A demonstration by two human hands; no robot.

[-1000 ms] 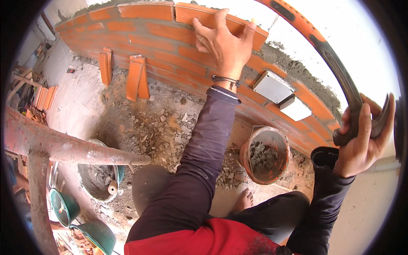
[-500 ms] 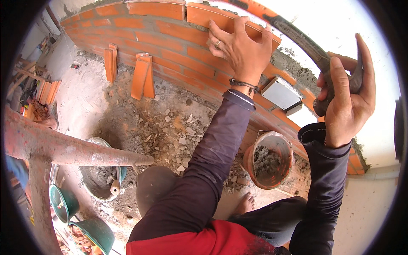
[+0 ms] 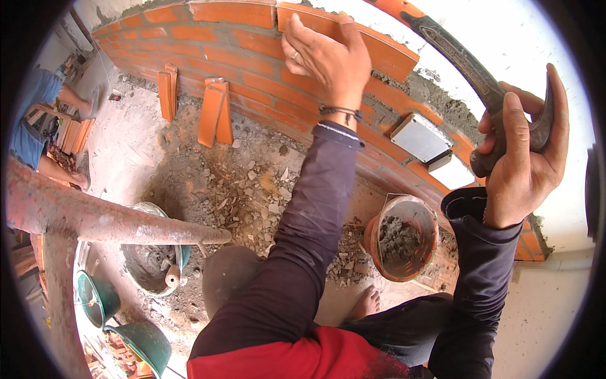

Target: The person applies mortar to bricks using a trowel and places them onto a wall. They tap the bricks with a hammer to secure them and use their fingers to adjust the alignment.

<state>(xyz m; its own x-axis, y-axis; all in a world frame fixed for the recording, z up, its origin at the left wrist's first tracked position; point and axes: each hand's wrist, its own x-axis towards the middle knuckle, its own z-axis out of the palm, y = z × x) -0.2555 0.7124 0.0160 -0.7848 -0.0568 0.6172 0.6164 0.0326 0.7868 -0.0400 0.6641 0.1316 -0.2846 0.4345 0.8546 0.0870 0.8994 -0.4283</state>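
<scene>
My right hand (image 3: 521, 161) is wrapped round the head end of a claw hammer (image 3: 461, 63). Its black handle with orange parts slants up to the left, along the wall's top. My left hand (image 3: 338, 69) hangs over an orange brick (image 3: 390, 57) on the top course, fingers apart and slightly curled. The thumb lies in front of the brick; whether it touches cannot be made out. Grey mortar (image 3: 442, 98) shows on the course right of that brick. Another brick (image 3: 233, 12) adjoins on the left, across a narrow dark gap.
Two pale boxes are set in the brick wall; one is a grey-lidded box (image 3: 421, 138). A mortar bucket (image 3: 401, 237) stands below. Loose bricks (image 3: 213, 117) lean on the wall. Rubble (image 3: 252, 196) covers the floor. A rusty pipe frame (image 3: 126, 221) crosses at left, near a person in blue (image 3: 31, 120).
My left hand has let go of the top brick and moved left along it. The hammer and my right hand have shifted slightly right and down. A person has come into view at far left.
</scene>
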